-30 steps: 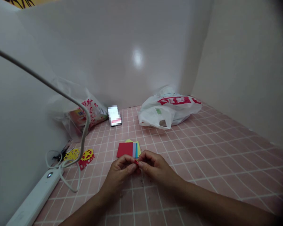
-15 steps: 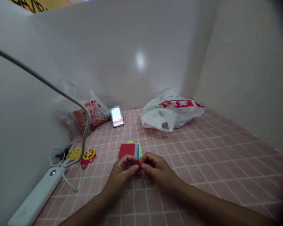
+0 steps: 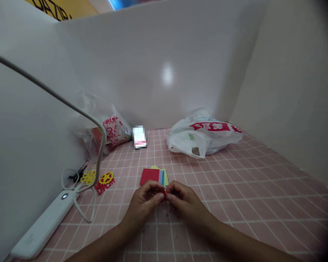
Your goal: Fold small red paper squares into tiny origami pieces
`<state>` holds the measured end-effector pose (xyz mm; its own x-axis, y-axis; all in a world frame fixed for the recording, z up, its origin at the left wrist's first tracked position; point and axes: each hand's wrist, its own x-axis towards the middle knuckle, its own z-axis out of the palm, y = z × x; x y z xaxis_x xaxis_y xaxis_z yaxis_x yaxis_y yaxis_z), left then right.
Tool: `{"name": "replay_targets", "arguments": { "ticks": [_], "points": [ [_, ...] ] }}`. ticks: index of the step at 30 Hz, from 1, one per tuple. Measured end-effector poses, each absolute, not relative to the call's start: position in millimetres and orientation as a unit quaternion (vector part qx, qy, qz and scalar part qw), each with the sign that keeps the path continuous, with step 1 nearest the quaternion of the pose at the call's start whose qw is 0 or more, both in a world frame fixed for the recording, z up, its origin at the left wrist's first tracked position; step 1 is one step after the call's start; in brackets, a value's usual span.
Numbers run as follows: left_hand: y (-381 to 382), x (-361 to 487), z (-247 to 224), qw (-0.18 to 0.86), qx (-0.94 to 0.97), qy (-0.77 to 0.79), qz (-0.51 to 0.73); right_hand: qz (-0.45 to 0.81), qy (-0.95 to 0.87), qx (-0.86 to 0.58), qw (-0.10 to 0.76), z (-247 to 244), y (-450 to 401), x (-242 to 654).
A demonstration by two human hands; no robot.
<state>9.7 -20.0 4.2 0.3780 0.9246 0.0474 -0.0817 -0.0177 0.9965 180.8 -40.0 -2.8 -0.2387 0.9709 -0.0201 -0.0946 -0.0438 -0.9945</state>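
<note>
My left hand (image 3: 148, 196) and my right hand (image 3: 182, 196) meet fingertip to fingertip at the middle of the tiled surface. Pinched between their thumbs and fingers is a small red piece (image 3: 165, 197); most of it is hidden, so its kind cannot be told. Just beyond my fingers lies a stack of coloured square sheets, with a red sheet (image 3: 149, 176) on top and lilac, blue and yellow (image 3: 166, 177) edges showing at the right.
At the left, a white power strip (image 3: 45, 225) with a looped cable stands near yellow gear-shaped pieces (image 3: 106, 178) and a red toothed piece (image 3: 102, 188). Farther back are a clear plastic bag (image 3: 116, 127), a lit phone (image 3: 139, 137) and a white plastic bag (image 3: 186, 140). White walls enclose the surface.
The whole view has shifted slightly, so everything appears a little farther right. Both hands still pinch the red piece, which shows a little less between the fingertips.
</note>
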Motion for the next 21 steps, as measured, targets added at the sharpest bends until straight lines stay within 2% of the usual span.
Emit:
{"name": "replay_targets", "arguments": {
  "ticks": [6,21],
  "points": [
    [-20.6,8.1,6.8,0.535,0.623,0.368,0.435,0.569,-0.534,-0.418,0.465,-6.2,-38.0,180.6],
    [-19.0,6.1,9.1,0.409,0.738,0.334,0.421,0.626,-0.476,-0.420,0.453,-8.3,-38.1,181.4]
  ]
}}
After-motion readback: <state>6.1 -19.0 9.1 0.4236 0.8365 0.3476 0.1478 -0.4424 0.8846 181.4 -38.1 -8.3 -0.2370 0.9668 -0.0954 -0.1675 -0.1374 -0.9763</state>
